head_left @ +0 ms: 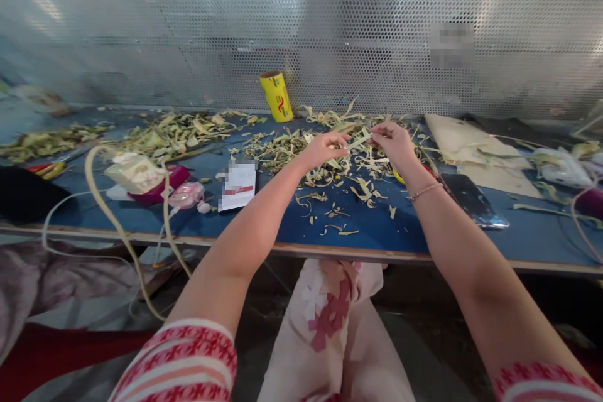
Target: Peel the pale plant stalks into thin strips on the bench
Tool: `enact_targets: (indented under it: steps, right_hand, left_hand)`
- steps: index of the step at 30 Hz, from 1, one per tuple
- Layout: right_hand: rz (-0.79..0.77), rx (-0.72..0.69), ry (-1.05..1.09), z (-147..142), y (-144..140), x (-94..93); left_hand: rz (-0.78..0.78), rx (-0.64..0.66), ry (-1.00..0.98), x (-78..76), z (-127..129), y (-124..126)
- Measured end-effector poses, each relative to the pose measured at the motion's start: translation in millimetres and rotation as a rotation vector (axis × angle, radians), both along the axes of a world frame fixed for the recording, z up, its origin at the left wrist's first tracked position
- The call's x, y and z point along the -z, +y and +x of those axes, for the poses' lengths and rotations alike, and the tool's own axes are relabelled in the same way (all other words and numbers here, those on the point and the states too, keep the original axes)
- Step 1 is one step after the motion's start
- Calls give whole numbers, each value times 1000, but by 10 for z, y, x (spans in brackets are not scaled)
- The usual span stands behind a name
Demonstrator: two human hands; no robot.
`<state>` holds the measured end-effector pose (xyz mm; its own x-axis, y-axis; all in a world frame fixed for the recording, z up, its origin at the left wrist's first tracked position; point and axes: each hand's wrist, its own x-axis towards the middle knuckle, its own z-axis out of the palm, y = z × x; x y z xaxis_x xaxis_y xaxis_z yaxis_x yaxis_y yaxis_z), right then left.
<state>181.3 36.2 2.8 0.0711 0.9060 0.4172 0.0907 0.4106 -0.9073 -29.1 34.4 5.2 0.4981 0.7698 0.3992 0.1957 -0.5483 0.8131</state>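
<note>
My left hand (324, 149) and my right hand (392, 140) are raised over a heap of dry, pale green leaf strips (325, 171) on the blue table. A thin pale green leaf strip (360, 141) stretches between my fingertips. My right hand pinches its right end, and my left thumb and fingers close on the other end. Curled shreds (365, 191) lie scattered in front of the heap. A red and yellow tool handle (398, 176) shows partly beside my right wrist, mostly hidden by the arm.
Behind the heap stands a yellow printed tube (277, 97) against a perforated metal panel (348, 25). Left are more leaf heaps (179, 132), a phone with a lit screen (239, 185), a pink case (187, 195) and a hose (117, 226). A dark phone (473, 200) and brown paper (475, 144) lie right.
</note>
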Motion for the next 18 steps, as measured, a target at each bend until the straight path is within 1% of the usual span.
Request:
enact_targets:
  steps: [2,4,6,10,14,18]
  right_hand:
    - [-3,-38,-7,-16,5,20]
    - [-13,-60,-29,-30,8,32]
    - [-22,-65,-63,-45,2,32]
    - [-32,-54,-121,-83,-30,13]
    - [-24,-31,-152,-95,-25,17]
    - [1,-17,-104,-92,9,52]
  left_hand:
    - [41,-33,76,-5,61,-63]
    - [5,-80,129,14,105,-85]
    - [-53,-93,143,42,126,-73]
    - [-69,-48,83,82,119,-24]
    - [-72,-44,56,85,113,-25]
    - [-119,39,8,70,133,-73]
